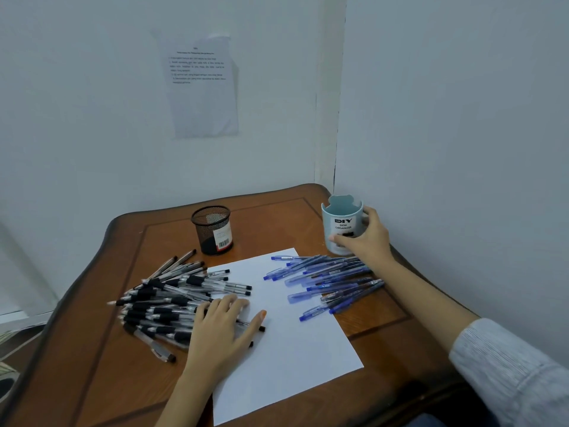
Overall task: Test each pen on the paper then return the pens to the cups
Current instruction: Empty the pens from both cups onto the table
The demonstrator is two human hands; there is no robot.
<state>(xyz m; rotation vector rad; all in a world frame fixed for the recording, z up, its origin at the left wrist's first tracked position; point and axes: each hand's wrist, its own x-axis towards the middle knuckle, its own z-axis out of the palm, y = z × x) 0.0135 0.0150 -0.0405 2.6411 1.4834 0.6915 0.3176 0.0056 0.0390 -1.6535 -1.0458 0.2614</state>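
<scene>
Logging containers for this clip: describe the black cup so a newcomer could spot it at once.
On the wooden table, look to the far side, beyond the black pens. The black mesh cup stands there upright. Unlike the pale blue cup that the right hand grips, it is wire mesh with a barcode sticker.

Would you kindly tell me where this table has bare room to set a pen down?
Free: the white paper sheet between the black pen pile and blue pen pile; bare wooden tabletop between the black mesh cup and pale blue cup. Both piles are crowded.
</scene>
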